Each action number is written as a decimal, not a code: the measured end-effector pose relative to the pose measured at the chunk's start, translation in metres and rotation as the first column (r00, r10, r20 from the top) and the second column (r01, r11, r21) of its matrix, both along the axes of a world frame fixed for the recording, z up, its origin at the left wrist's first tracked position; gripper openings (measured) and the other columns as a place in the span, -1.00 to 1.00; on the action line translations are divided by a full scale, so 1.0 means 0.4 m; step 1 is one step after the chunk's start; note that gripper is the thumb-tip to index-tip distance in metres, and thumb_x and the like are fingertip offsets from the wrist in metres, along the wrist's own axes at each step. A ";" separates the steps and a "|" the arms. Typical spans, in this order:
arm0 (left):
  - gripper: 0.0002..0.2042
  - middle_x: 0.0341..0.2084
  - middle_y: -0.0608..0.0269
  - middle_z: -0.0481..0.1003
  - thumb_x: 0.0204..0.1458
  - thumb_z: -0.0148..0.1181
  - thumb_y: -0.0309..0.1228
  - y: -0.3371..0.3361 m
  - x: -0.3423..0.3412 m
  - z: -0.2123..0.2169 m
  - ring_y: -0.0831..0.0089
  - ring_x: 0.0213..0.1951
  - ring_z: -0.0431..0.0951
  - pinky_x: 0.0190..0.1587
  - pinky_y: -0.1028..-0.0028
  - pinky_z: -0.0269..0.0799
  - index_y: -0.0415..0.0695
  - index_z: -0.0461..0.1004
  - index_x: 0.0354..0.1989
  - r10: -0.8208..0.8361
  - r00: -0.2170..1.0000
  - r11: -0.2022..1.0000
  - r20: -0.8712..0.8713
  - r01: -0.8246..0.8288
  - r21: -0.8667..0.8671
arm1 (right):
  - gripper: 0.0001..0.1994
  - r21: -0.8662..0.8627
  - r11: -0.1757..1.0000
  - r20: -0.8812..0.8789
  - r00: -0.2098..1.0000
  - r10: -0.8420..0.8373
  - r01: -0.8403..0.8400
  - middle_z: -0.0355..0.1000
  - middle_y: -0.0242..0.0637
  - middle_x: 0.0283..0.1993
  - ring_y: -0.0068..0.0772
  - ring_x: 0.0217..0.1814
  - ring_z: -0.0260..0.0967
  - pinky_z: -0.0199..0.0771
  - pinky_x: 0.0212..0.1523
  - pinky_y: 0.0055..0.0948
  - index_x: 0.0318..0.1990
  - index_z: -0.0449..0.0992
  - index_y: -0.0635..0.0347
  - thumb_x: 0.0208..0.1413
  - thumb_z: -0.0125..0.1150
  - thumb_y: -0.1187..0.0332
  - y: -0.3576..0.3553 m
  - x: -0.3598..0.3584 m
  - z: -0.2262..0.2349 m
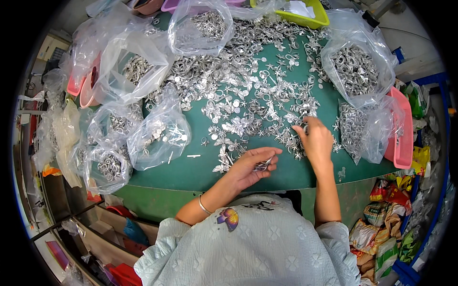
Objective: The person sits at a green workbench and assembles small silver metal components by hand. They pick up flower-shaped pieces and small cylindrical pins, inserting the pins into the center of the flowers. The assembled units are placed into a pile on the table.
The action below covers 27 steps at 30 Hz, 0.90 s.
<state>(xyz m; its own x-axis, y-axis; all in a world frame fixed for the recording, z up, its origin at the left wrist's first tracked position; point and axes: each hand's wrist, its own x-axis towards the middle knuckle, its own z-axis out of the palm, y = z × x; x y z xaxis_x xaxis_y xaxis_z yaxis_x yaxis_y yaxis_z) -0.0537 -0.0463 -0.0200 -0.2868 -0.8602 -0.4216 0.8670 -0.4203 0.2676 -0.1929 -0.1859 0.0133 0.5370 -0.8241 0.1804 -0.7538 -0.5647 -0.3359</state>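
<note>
Silvery pcs [262, 165] in L hand [251, 168]; more by R hand [317, 140].

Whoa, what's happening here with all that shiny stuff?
A person is handling little silvery pieces at a green table. Their left hand is curled around a few pieces, held near the table's front edge. The right hand has its fingers down at a heap of loose pieces on the table. Many more lie spread out toward the back, and clear plastic bags with similar pieces stand on both sides.
</note>
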 end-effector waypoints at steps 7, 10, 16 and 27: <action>-0.75 -0.29 0.20 0.46 0.06 0.01 -0.30 -0.005 -0.004 0.041 0.36 -0.23 0.50 -0.28 0.46 0.50 -0.19 0.40 -0.17 0.162 0.987 0.979 0.021 -0.163 0.122 | -0.92 0.426 0.855 0.382 0.916 0.125 -0.295 0.37 -0.22 -0.53 -0.33 -0.58 0.29 0.27 -0.52 -0.43 -0.46 0.44 0.28 -0.13 0.18 0.47 0.027 -0.005 0.065; -0.76 -0.20 0.10 0.43 0.07 -0.01 -0.29 -0.012 -0.004 0.042 0.28 -0.17 0.48 -0.27 0.42 0.51 -0.20 0.39 -0.20 0.170 0.985 0.977 -0.017 -0.166 0.134 | -0.91 0.557 0.643 0.492 0.833 0.254 -0.525 0.42 -0.19 -0.49 -0.34 -0.51 0.35 0.32 -0.42 -0.46 -0.42 0.47 0.30 -0.09 0.15 0.48 0.054 0.015 0.082; -0.77 -0.17 0.03 0.38 0.06 0.00 -0.30 0.007 -0.002 -0.025 0.22 -0.18 0.47 -0.28 0.35 0.53 -0.22 0.37 -0.24 0.131 0.988 0.990 -0.077 -0.134 -0.038 | -0.83 0.387 0.895 0.305 0.947 0.101 -0.220 0.44 -0.16 -0.45 -0.15 -0.43 0.41 0.37 -0.41 -0.36 -0.28 0.47 0.22 -0.03 0.12 0.38 -0.018 0.099 0.035; -0.83 -0.22 0.12 0.40 0.05 0.02 -0.30 0.029 0.020 -0.002 0.28 -0.15 0.46 -0.34 0.49 0.50 -0.13 0.37 -0.30 0.173 0.984 0.985 -0.047 -0.173 -0.005 | -0.83 0.536 0.733 0.589 0.807 0.031 -0.419 0.35 -0.39 -0.52 -0.57 -0.52 0.26 0.24 -0.49 -0.51 -0.37 0.44 0.23 -0.06 0.18 0.33 -0.061 0.088 -0.028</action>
